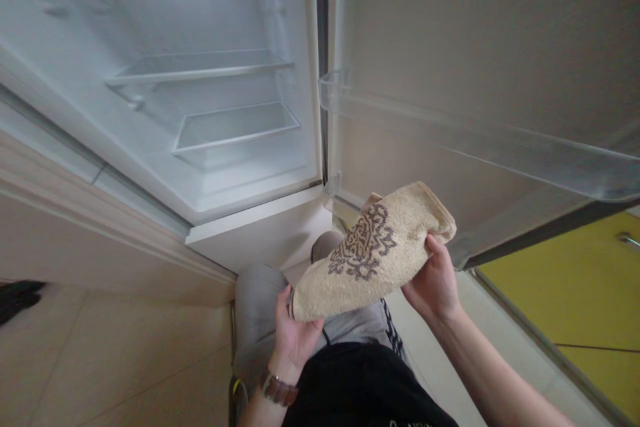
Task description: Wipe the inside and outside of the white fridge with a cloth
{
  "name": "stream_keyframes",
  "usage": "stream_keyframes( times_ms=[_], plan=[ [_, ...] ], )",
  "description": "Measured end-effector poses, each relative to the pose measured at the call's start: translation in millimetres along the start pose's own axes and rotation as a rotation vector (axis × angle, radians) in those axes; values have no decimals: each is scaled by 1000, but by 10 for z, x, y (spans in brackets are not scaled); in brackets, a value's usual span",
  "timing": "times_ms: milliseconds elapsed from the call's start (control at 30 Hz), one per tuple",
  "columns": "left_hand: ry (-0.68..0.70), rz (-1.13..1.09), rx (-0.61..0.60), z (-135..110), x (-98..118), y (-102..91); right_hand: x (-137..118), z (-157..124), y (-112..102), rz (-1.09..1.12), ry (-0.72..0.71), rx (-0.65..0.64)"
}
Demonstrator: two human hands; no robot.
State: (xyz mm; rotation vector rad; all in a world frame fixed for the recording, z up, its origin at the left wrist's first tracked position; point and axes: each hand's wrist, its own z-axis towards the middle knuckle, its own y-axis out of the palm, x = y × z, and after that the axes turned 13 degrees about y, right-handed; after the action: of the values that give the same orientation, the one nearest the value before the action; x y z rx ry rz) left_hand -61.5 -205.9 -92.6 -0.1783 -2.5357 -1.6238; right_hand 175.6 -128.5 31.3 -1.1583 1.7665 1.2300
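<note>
A folded beige towel [400, 247] with a dark purple-brown ornamental pattern is stretched between my two hands above my lap. My left hand [295, 333], with a brown watch at its wrist, grips the lower left end; most of those fingers are hidden under the cloth. At the towel's right end my right hand [435, 283] pinches the edge, thumb on top and the other fingers beneath. A dark mark shows on the cloth close to that thumb. Behind the towel stands an open fridge [250, 203], its door swung to the right.
Inside the fridge are two glass shelves [235, 127]. A clear door rack [480, 137] crosses the open door [500, 33], and part of a lower rack shows behind the towel. Yellow cabinet fronts [565, 280] stand at the right. A dark object [20, 297] lies on the tiled floor [125, 347] at left.
</note>
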Motion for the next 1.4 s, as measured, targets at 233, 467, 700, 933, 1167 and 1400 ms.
stream_keyframes(
  times_ms=[233, 467, 700, 933, 1167, 1400],
  plan=[
    [-154, 199, -122, 176, -20, -180, -286, 74, -74, -168, -114, -38],
    [102, 670, -172, 478, -210, 51, -737, 160, -60, -263, -26, -76],
    [106, 670, -702, 474, -115, 718, -732, 200, 64, -383, 73, -164],
    [133, 608, -606, 309, 185, 966, -695, 336, 18, -349, 100, -165],
    [240, 717, -514, 326, 125, 1039, -491, 419, 56, -340, 147, -148],
    [453, 948, -422, 190, 177, 1051, -490, 424, 148, -342, 116, -215]
  ],
)
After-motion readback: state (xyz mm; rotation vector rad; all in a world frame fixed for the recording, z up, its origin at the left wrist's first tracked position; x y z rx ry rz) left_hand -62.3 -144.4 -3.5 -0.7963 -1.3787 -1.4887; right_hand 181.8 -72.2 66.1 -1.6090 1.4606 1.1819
